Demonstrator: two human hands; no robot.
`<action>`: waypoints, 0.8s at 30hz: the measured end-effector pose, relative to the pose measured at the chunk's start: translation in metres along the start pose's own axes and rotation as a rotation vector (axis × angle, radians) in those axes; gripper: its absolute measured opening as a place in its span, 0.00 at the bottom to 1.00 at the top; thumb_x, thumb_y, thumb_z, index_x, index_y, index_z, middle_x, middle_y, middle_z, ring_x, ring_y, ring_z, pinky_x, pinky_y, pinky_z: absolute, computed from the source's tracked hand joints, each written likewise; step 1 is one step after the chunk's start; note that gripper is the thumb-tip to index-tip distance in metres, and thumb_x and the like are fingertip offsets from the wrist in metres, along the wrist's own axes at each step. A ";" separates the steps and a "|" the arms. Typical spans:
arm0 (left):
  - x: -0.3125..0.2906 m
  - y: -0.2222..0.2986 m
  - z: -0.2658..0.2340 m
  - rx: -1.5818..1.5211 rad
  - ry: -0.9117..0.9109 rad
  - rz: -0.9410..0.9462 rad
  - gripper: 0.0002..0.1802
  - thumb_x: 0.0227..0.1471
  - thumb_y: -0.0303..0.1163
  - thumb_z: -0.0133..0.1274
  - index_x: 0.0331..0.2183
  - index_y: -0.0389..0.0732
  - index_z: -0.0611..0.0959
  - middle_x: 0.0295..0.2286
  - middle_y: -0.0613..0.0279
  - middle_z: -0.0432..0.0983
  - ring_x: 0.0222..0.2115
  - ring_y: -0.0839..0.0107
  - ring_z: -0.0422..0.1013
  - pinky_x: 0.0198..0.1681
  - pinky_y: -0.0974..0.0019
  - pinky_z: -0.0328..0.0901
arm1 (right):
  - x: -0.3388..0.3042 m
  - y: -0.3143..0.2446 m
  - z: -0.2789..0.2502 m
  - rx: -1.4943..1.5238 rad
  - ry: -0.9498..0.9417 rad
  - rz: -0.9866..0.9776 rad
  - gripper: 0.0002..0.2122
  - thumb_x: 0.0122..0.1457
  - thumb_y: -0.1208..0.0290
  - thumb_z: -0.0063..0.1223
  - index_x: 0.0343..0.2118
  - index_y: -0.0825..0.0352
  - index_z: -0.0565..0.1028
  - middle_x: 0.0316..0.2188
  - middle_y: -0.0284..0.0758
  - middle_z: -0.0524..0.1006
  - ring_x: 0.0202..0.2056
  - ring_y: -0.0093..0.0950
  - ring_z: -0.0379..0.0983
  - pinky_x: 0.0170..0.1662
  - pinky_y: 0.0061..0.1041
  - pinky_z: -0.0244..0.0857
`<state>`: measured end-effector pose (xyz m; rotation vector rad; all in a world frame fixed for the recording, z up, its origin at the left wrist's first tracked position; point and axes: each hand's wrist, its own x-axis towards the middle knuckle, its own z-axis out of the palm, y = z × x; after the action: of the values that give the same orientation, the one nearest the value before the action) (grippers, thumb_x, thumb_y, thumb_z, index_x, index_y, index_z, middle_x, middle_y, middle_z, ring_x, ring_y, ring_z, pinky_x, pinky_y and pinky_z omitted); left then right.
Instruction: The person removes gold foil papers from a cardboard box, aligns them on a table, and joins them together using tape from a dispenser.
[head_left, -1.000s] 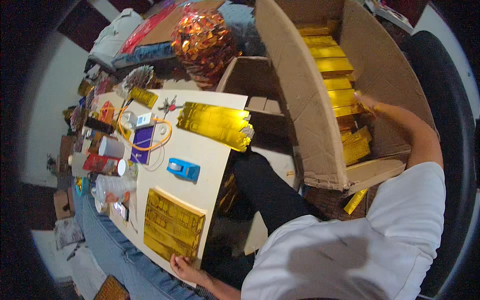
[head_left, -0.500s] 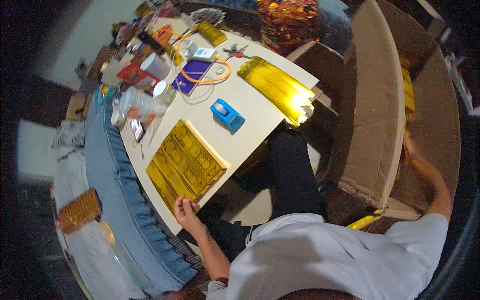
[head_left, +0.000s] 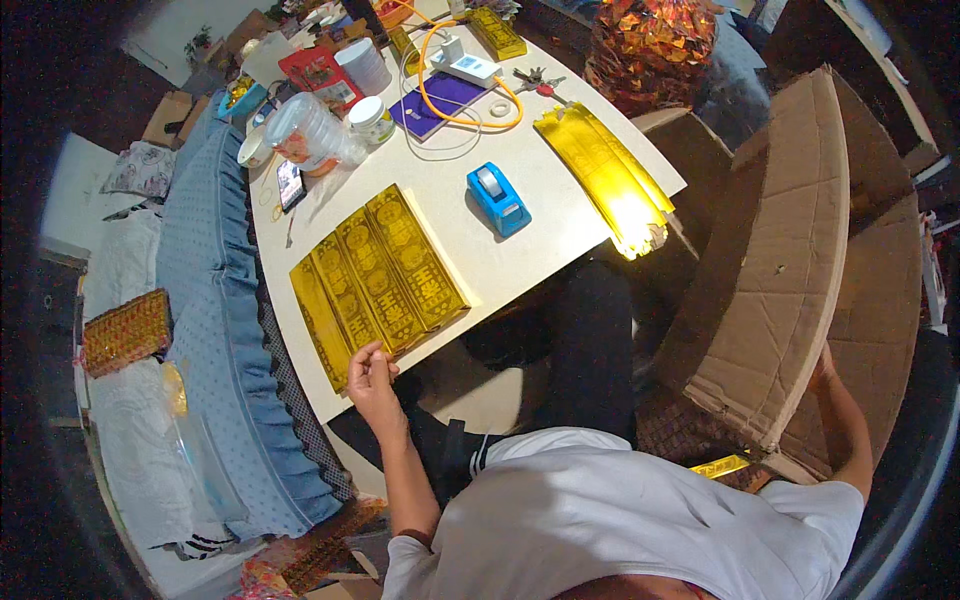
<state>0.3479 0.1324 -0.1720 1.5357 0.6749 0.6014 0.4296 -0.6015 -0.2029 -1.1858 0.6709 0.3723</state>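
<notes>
My left hand [head_left: 373, 387] is at the near edge of the table, fingers curled together, with nothing seen in it. Its fingertips meet or overlap the near corner of a set of gold printed paper strips [head_left: 378, 275], laid side by side in a block; touch is unclear. On the right, my right hand [head_left: 824, 373] reaches down inside a large cardboard box [head_left: 770, 270]. The box's wall hides its fingers and anything they hold. A blue tape dispenser [head_left: 498, 200] stands mid-table. Beyond it lies a fanned stack of shiny gold strips [head_left: 605, 175].
Farther back on the white table [head_left: 545, 262] are a purple booklet [head_left: 437, 104], a white power strip [head_left: 466, 67] with an orange cable, keys [head_left: 540, 82], plastic tubs [head_left: 302, 130] and a phone [head_left: 290, 186]. A bed with a blue frilled cover [head_left: 205, 300] runs along the left.
The view has shifted, so the table sits higher and farther right. My right hand has gone deeper behind the box wall. My left hand remains by the gold block's near corner.
</notes>
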 end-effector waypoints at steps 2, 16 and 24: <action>0.000 0.001 0.001 -0.005 0.000 0.001 0.10 0.58 0.30 0.53 0.40 0.35 0.79 0.27 0.66 0.74 0.25 0.81 0.68 0.30 0.78 0.63 | -0.002 -0.003 0.003 0.007 -0.006 -0.006 0.37 0.58 0.34 0.43 0.60 0.60 0.61 0.55 0.37 0.63 0.55 0.36 0.59 0.57 0.45 0.55; 0.007 0.009 -0.003 -0.008 0.004 0.062 0.09 0.59 0.30 0.52 0.40 0.38 0.79 0.26 0.67 0.73 0.23 0.81 0.68 0.27 0.77 0.61 | -0.035 -0.023 0.034 0.035 -0.002 -0.046 0.32 0.59 0.37 0.46 0.56 0.59 0.68 0.49 0.37 0.74 0.48 0.36 0.72 0.52 0.43 0.66; 0.013 0.003 -0.007 -0.015 -0.020 0.096 0.09 0.59 0.30 0.52 0.41 0.37 0.79 0.27 0.67 0.73 0.23 0.81 0.67 0.27 0.78 0.61 | -0.050 -0.035 0.035 -0.040 -0.037 -0.062 0.34 0.58 0.38 0.48 0.59 0.60 0.63 0.53 0.39 0.71 0.53 0.37 0.69 0.55 0.43 0.64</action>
<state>0.3522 0.1462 -0.1688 1.5646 0.5825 0.6611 0.4225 -0.5767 -0.1371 -1.2319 0.5958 0.3558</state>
